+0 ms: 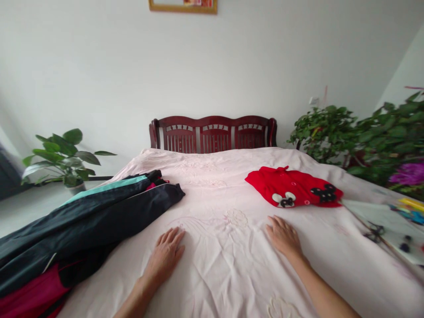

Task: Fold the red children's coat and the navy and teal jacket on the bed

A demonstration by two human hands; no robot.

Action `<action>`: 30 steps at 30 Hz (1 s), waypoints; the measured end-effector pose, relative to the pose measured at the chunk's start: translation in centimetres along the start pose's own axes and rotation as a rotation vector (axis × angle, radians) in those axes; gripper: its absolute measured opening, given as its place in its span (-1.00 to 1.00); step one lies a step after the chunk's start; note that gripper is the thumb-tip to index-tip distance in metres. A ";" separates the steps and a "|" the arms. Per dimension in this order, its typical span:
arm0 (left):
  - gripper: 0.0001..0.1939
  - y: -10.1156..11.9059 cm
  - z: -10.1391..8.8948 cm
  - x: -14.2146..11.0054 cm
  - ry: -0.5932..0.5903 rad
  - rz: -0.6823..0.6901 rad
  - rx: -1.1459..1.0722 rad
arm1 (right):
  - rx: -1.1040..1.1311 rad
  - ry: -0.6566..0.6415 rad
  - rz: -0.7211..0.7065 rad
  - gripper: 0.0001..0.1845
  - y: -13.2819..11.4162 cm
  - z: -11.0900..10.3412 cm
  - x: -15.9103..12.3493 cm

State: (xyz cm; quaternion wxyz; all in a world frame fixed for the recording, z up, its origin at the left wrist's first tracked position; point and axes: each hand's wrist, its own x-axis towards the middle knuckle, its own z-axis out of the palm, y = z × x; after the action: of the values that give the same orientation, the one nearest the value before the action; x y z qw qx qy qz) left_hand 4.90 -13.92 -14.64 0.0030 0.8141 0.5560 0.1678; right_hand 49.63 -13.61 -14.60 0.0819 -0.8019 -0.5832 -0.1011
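Both hands rest palm down on a pale pink bedsheet (pixel 212 274) with embroidered flowers. My left hand (pixel 167 251) lies flat, fingers stretched out, holding nothing. Left of it are dark navy trousers (pixel 115 221) with white piping, laid lengthwise over magenta and black clothing (pixel 36 289); a teal strip shows along their far side. My right hand (pixel 283 236) is also flat with fingers apart and holds nothing. Just beyond its fingertips, and apart from them, lies a folded red garment (pixel 291 181) with black and white mouse-shaped patches.
A dark red wooden headboard (pixel 215 134) stands at the bed's far end. On the left is a potted leafy plant (pixel 66 154); bushy plants (pixel 327 132) and a purple flower (pixel 409 174) are at the right. Small items lie on a pale surface (pixel 380 216) beside the bed.
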 end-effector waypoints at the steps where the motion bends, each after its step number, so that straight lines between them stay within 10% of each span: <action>1: -0.51 0.0 -0.1 0.0 -0.002 -0.003 -0.005 | 0.003 0.002 0.001 -0.48 0.0 -0.1 0.0; 30: -0.52 -0.4 0.2 0.2 0.030 0.007 -0.035 | 0.137 0.040 -0.008 -0.49 -0.2 -0.7 0.1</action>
State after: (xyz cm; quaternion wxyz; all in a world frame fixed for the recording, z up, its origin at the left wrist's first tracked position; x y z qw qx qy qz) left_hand 4.65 -13.57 -14.90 0.0081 0.8131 0.5503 0.1897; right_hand 49.44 -13.68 -13.94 0.1477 -0.7899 -0.5901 -0.0775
